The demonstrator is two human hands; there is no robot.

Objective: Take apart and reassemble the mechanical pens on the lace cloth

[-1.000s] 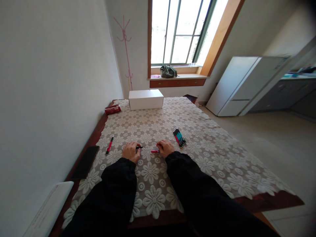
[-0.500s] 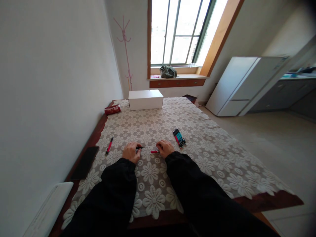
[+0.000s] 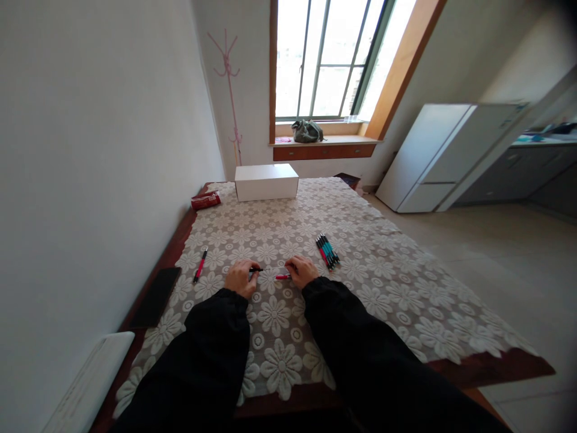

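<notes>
My left hand [image 3: 241, 278] pinches a short black pen part [image 3: 256, 270] low over the patterned tablecloth. Opposite it, my right hand [image 3: 303, 272] has its fingers closed on a thin whitish pen refill [image 3: 276, 268] that stretches between both hands. Just below the right fingertips is a red pen barrel [image 3: 282, 277]; whether those fingers touch it I cannot tell. Beyond my right hand, several pens [image 3: 327, 251] in red, teal and black lie side by side. A single red and black pen [image 3: 200, 265] lies apart, left of my left hand.
A dark flat phone-like slab [image 3: 156, 297] lies at the table's left edge, near a white device [image 3: 90, 385]. Toward the far end are a white box [image 3: 266, 183] and a red packet [image 3: 205, 200]. The wall [image 3: 112, 150] runs close along the left side.
My left hand and the black pen part have shifted very slightly to the right. Everything else looks the same.
</notes>
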